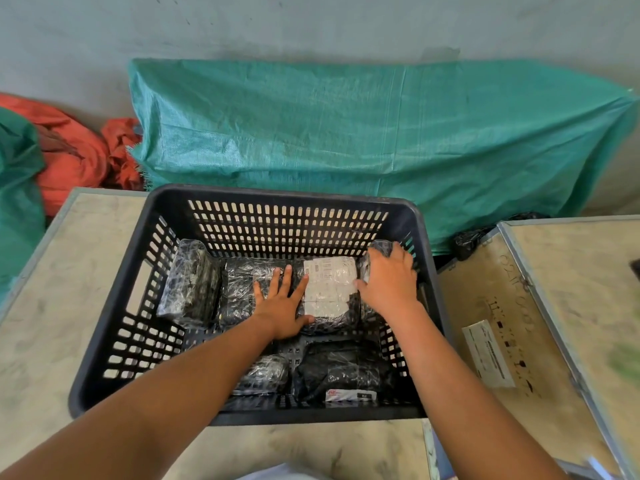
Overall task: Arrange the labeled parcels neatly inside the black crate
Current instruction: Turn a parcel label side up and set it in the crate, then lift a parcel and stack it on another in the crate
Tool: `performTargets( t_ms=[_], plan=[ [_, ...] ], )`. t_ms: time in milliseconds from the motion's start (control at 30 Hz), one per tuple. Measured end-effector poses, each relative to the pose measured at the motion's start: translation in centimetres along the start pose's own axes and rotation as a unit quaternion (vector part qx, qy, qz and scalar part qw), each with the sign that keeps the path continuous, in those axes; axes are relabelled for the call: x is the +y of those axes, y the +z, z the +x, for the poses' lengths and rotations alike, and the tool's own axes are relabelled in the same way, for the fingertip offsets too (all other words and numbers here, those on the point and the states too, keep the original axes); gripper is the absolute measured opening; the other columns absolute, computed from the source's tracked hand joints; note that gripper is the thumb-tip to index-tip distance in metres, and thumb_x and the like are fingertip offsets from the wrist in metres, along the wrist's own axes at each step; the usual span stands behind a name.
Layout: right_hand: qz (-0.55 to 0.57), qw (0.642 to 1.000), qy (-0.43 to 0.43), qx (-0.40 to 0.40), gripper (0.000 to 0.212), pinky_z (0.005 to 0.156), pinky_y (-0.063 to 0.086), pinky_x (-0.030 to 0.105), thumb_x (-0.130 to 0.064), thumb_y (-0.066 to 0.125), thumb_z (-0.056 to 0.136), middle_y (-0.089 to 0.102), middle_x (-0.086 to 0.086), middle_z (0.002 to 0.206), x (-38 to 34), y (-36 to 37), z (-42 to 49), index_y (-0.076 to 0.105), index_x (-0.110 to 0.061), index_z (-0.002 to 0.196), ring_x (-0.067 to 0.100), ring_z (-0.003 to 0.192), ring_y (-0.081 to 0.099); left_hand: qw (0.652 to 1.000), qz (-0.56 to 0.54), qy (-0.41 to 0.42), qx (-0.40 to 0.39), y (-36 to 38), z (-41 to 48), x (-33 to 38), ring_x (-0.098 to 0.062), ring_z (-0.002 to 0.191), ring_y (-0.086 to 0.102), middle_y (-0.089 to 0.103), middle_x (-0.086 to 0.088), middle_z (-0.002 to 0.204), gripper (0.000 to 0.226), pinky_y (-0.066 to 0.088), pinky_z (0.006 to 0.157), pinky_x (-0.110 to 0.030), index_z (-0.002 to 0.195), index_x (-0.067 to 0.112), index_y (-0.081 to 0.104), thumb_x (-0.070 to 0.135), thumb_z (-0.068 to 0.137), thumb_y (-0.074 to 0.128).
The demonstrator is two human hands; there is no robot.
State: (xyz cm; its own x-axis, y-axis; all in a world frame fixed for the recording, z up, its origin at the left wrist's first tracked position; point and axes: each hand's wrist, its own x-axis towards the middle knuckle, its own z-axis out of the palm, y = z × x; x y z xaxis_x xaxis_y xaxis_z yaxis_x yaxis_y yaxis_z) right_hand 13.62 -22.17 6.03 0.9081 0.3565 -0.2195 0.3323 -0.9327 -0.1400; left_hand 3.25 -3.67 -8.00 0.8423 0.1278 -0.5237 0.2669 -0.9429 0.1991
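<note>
Between both hands at the crate's (114, 317) far wall lies the labeled parcel (329, 289), long axis running near-to-far; left hand (282, 308) presses flat and open beside it, right hand (389, 280) curls over an upright parcel (379, 252).

I am looking at what seems a parcel-sorting or storage room: a black crate (114, 327) of plastic-wrapped parcels (329, 292) with printed shipping labels stands on a worn plywood table (41, 341), another metal-edged board (519, 306) with stencilled marks lies at the right, and large green woven sacks (346, 133) and orange sacks (76, 157) slump against a bare grey wall (311, 26)
</note>
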Motion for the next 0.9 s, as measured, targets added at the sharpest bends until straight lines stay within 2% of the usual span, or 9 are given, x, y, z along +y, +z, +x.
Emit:
performTargets(
  t_ms=[67,167,300,500,567,633,700,833,900],
  plan=[
    [0.004,0.999,0.009,-0.034,0.084,0.116,0.03,0.055,-0.042,0.074,0.09,0.014,0.026,0.165,0.3,0.6,-0.8,0.031,-0.017,0.157,0.045,0.148,0.021,1.0,-0.001,0.001,-0.001,-0.1,-0.1,0.1,-0.034,0.145,-0.035,-0.04,-0.008,0.157,0.099,-0.015,0.11,-0.074,0.153,0.038,-0.029,0.078,0.09,0.036],
    [0.035,0.999,-0.018,-0.022,0.091,0.118,0.027,0.05,-0.042,0.076,0.087,0.019,0.025,0.164,0.9,1.2,-1.0,0.027,-0.021,0.16,0.045,0.147,0.023,1.0,0.003,0.0,0.001,-0.3,-0.3,0.2,-0.034,0.147,-0.033,-0.038,-0.008,0.159,0.099,-0.014,0.111,-0.074,0.155,0.036,-0.027,0.077,0.09,0.037],
    [0.139,0.99,-0.006,-0.002,0.079,0.119,0.027,0.043,-0.035,0.081,0.085,0.029,0.018,0.158,1.7,1.6,-0.9,0.044,-0.026,0.154,0.039,0.143,0.026,1.0,0.008,0.002,0.004,-0.6,-0.6,0.2,-0.033,0.148,-0.03,-0.035,-0.008,0.161,0.099,-0.012,0.113,-0.073,0.156,0.035,-0.023,0.077,0.09,0.037],
    [0.122,0.992,0.035,0.0,0.068,0.117,0.029,0.05,-0.028,0.074,0.091,0.028,0.017,0.163,0.7,2.4,-0.3,0.045,-0.028,0.153,0.039,0.148,0.023,1.0,0.012,0.013,0.001,-0.9,-0.9,-0.1,-0.034,0.15,-0.027,-0.031,-0.01,0.163,0.097,-0.01,0.114,-0.072,0.158,0.032,-0.019,0.074,0.092,0.038],
    [0.149,0.988,0.036,-0.009,0.062,0.119,0.026,0.047,-0.028,0.072,0.093,0.038,0.018,0.159,0.7,2.5,-0.1,0.049,-0.03,0.15,0.038,0.145,0.033,1.0,0.013,0.022,0.002,-1.0,-1.1,-0.3,-0.035,0.15,-0.027,-0.03,-0.011,0.163,0.097,-0.008,0.114,-0.072,0.158,0.031,-0.019,0.072,0.093,0.04],
    [0.181,0.983,0.025,-0.024,0.06,0.119,0.03,0.042,-0.03,0.073,0.091,0.053,0.017,0.15,1.0,2.5,0.0,0.053,-0.032,0.148,0.035,0.127,0.056,0.999,0.008,0.033,0.0,-1.1,-1.4,-0.4,-0.035,0.15,-0.026,-0.03,-0.011,0.163,0.099,-0.008,0.115,-0.072,0.159,0.03,-0.019,0.072,0.092,0.042],
    [0.205,0.978,0.01,-0.031,0.061,0.114,0.041,0.041,-0.029,0.075,0.09,0.057,0.013,0.147,1.2,2.4,-0.1,0.053,-0.031,0.148,0.031,0.114,0.066,0.999,-0.001,0.046,0.003,-1.7,-1.6,-0.3,-0.035,0.151,-0.023,-0.029,-0.01,0.164,0.102,-0.005,0.117,-0.069,0.159,0.028,-0.017,0.07,0.092,0.047],
    [0.265,0.964,-0.003,-0.024,0.059,0.097,0.057,0.041,-0.016,0.075,0.088,0.059,0.013,0.145,1.6,1.9,-0.1,0.059,-0.027,0.144,0.015,0.082,0.058,0.995,-0.043,0.089,0.033,-3.7,-2.3,0.4,-0.031,0.154,-0.015,-0.019,-0.009,0.168,0.104,0.005,0.122,-0.063,0.161,0.026,-0.011,0.065,0.091,0.055],
    [0.29,0.957,0.002,-0.004,0.057,0.093,0.059,0.039,-0.016,0.076,0.086,0.063,0.01,0.14,2.1,1.2,-0.3,0.062,-0.027,0.14,0.01,0.074,0.057,0.986,-0.091,0.121,0.067,-4.9,-2.8,0.9,-0.03,0.155,-0.005,-0.007,-0.009,0.17,0.104,0.007,0.124,-0.055,0.162,0.023,-0.004,0.065,0.09,0.058]
  ],
)
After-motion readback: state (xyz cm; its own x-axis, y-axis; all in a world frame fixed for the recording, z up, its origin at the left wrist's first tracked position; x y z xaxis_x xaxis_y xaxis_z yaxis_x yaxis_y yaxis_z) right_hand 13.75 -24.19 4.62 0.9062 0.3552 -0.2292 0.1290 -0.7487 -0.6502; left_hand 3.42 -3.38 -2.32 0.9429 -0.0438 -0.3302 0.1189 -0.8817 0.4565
